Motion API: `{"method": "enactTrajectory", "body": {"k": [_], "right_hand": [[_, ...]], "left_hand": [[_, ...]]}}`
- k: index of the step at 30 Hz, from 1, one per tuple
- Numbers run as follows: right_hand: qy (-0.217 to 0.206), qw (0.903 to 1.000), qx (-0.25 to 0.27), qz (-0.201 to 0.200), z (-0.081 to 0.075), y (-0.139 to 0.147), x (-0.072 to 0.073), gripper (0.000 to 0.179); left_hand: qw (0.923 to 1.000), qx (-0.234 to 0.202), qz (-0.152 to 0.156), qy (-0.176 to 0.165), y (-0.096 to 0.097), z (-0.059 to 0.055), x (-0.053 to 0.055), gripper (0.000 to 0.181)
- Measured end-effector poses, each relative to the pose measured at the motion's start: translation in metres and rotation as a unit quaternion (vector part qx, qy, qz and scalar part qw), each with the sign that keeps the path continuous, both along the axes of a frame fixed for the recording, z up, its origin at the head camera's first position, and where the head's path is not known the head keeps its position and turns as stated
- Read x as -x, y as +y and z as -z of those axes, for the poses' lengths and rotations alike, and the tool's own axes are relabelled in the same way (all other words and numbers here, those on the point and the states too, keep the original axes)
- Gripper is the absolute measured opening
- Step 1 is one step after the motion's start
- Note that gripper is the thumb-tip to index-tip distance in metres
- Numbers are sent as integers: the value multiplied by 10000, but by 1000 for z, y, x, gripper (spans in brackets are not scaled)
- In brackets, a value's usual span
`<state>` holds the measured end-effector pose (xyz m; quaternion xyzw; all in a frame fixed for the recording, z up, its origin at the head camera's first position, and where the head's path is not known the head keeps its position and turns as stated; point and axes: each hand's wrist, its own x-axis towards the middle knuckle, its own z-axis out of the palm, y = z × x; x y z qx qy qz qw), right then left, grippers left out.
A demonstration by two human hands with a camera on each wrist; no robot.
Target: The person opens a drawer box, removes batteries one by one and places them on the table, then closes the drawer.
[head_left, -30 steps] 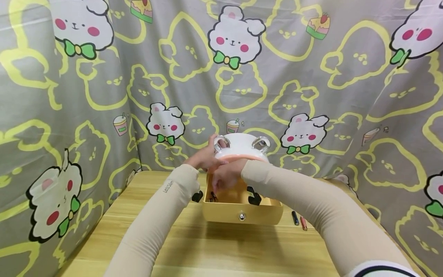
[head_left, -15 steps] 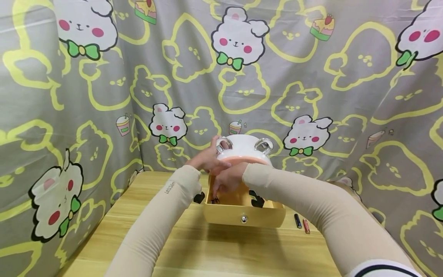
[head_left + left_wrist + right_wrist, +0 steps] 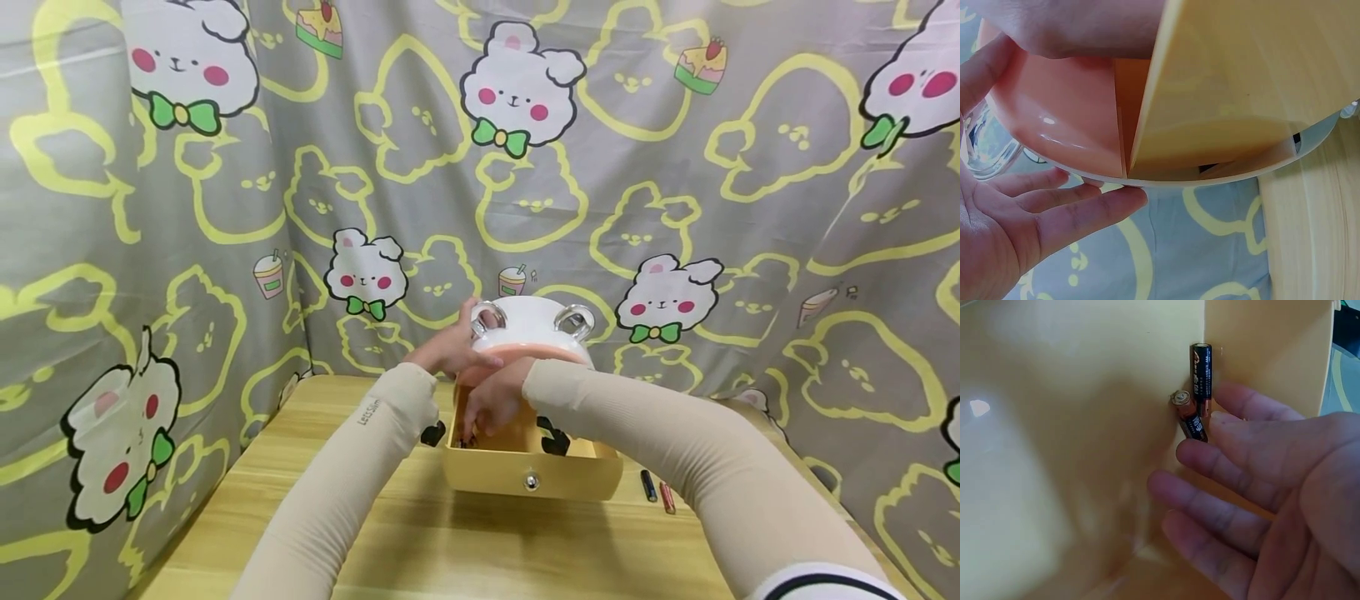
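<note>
A white and pink storage box (image 3: pixel 536 325) with clear ring-shaped ears stands on the table, its yellow drawer (image 3: pixel 517 475) pulled out. My left hand (image 3: pixel 1029 212) rests at the box's left side, straight fingers along the rim and thumb against the pink front (image 3: pixel 1066 125). Down in the drawer, my right hand (image 3: pixel 1297 475) has its fingers spread in the near left corner. Two AAA batteries lie there: a black one (image 3: pixel 1201 375) along the corner and a second one (image 3: pixel 1190 415) leaning beside it. The thumb tip is right at their lower ends.
Right of the drawer, a black battery (image 3: pixel 648 485) and a red battery (image 3: pixel 667 497) lie on the wooden table (image 3: pixel 405 533). A black piece (image 3: pixel 553 437) shows at the drawer's right, beside the right sleeve (image 3: pixel 637 417). A patterned curtain (image 3: pixel 427 200) surrounds the table.
My right hand has moved slightly lower, toward the drawer's near left corner and the batteries. The left hand stays at the box's side. The whole head view has shifted a little.
</note>
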<state>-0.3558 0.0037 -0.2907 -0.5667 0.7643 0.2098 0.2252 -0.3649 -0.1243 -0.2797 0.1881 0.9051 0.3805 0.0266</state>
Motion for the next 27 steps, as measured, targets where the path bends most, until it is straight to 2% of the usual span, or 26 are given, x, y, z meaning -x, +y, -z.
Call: {"method": "enactTrajectory", "body": {"k": [6, 11, 16, 19, 24, 27], "right_hand": [[-341, 9994, 12, 113, 0, 1, 0, 38], [-282, 9995, -120, 119, 0, -2, 1, 37], [-573, 9982, 78, 174, 1, -4, 2, 36], [-558, 9983, 99, 121, 1, -4, 2, 39], [-571, 9969, 188, 514, 0, -1, -1, 40], [-667, 9960, 184, 558, 0, 0, -1, 40]], "left_hand": [[9999, 105, 25, 106, 2, -1, 1, 119], [9995, 219, 4, 216, 2, 0, 2, 117], [9994, 284, -31, 184, 1, 0, 1, 118], [9993, 324, -33, 185, 0, -1, 1, 118], [9994, 296, -11, 167, 0, -1, 2, 117], [9995, 285, 23, 151, 2, 0, 2, 115]]}}
